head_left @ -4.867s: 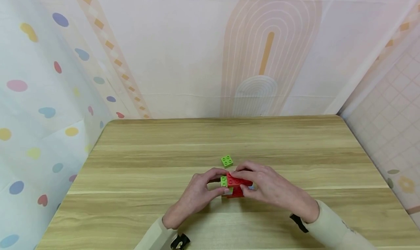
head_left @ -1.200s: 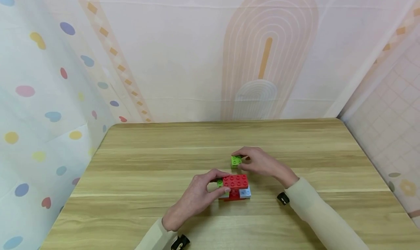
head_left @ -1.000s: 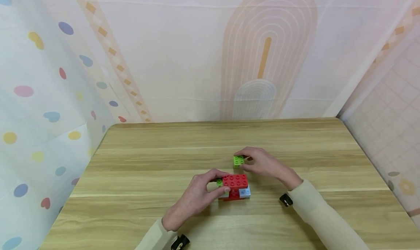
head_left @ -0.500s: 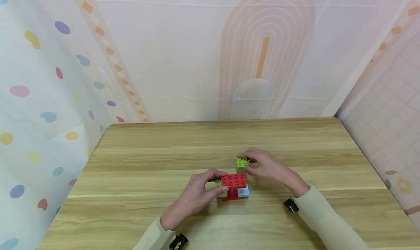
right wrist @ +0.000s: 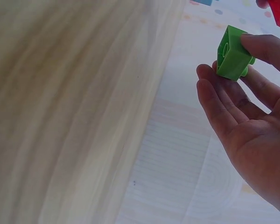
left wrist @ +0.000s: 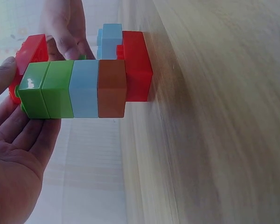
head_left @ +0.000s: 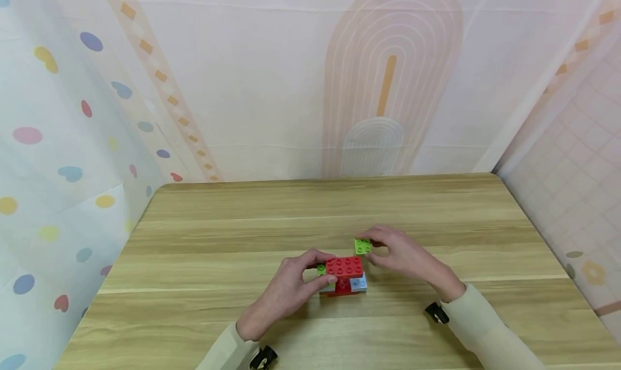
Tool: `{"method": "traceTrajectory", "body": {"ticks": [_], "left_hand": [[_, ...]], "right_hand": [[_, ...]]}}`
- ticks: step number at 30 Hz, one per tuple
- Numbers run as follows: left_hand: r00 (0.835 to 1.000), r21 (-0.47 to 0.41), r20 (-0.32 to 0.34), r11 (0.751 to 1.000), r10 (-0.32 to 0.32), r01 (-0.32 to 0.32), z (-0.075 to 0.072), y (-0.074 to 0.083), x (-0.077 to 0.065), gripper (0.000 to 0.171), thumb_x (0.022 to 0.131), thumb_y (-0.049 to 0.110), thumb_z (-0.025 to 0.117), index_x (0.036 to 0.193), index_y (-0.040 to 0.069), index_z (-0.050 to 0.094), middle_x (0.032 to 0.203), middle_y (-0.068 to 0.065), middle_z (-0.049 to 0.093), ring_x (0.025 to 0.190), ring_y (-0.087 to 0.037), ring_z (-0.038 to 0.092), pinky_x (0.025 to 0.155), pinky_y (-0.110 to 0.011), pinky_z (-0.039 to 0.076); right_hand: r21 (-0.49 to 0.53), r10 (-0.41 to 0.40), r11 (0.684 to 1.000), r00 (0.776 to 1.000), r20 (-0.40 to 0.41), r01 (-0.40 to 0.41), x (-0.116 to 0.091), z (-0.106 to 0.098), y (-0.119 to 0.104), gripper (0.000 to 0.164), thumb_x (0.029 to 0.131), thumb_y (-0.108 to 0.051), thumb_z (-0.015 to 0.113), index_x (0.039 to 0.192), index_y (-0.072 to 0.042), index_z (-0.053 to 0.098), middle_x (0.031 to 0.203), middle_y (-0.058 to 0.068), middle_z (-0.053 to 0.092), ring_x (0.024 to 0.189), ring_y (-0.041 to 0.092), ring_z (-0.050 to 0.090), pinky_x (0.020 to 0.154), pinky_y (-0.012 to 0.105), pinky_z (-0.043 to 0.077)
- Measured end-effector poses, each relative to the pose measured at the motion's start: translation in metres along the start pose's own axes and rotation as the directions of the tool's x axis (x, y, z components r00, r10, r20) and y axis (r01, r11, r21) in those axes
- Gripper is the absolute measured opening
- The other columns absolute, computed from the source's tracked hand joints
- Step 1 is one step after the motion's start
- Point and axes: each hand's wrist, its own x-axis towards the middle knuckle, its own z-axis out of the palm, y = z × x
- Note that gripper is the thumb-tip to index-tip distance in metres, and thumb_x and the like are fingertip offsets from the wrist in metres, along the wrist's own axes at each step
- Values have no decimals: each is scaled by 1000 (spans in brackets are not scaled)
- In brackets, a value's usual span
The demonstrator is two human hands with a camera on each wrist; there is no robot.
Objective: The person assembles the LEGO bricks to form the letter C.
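My left hand grips the left end of a small toy-brick build, thumb in front and fingers behind. On top lies a red eight-stud brick. In the left wrist view, two green bricks, a light blue brick and a brown brick stack down one side, beside a red base brick. A second light blue brick sits at the build's right. Just behind it, my right hand pinches a green four-stud brick, its hollow underside showing in the right wrist view.
A wood-grain table carries the build near its middle front. Patterned cloth hangs behind the table and along both sides. Black straps with small devices sit at both wrists.
My right hand has left the red brick, taken the loose green brick from behind the build and shifted it right, then slightly nearer. My left hand keeps its grip on the build.
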Motion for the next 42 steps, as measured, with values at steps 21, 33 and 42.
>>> {"method": "traceTrajectory", "body": {"ticks": [21, 33, 42], "left_hand": [[999, 7, -21, 999, 43, -43, 3, -4, 0, 31, 91, 26, 72, 118, 13, 65, 110, 2, 72, 98, -10, 67, 84, -44, 56], [1000, -3, -13, 1000, 22, -22, 1, -2, 0, 32, 91, 27, 72, 119, 13, 64, 112, 2, 72, 99, -8, 66, 85, -45, 56], [999, -8, -9, 999, 38, -38, 1, -3, 0, 31, 92, 26, 72, 119, 13, 63, 111, 1, 72, 98, -8, 66, 85, -45, 56]], "right_hand": [[-7, -26, 1000, 999, -21, 26, -23, 7, 2, 42, 90, -13, 70, 131, -10, 62, 129, 4, 62, 105, 15, 61, 89, 38, 54], [29, -31, 999, 999, -23, 32, -31, 14, -10, 42, 89, -15, 74, 129, -9, 62, 123, 2, 63, 103, 15, 63, 90, 40, 54], [46, -10, 999, 1000, -26, 11, -33, 20, -15, 39, 87, -19, 76, 124, -11, 64, 120, -1, 63, 103, 15, 63, 90, 37, 54]]}}
